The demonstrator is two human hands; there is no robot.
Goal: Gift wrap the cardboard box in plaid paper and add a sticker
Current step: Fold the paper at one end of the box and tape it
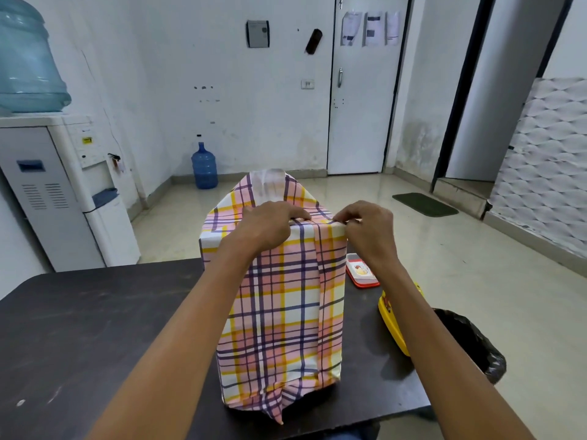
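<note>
**Both hands at the top of the plaid-wrapped parcel**

The plaid paper [286, 312] stands tall at the centre of the frame on a dark, scuffed table [95, 328]; the cardboard box under it is fully covered. The left hand [270, 225] curls its fingers over the paper's top fold. The right hand [365, 228] pinches the paper at the top right corner. Right of the parcel lie a red-rimmed tray [362, 271] and a yellow object [394, 322], with a black bin bag [473, 341] beyond the table edge. A water dispenser [63, 192] fills the left. A blue jug [204, 166] stands on the glossy floor [476, 265] by the white wall, a white door [362, 106] at upper centre, and a green mat [425, 204] at right.
</note>
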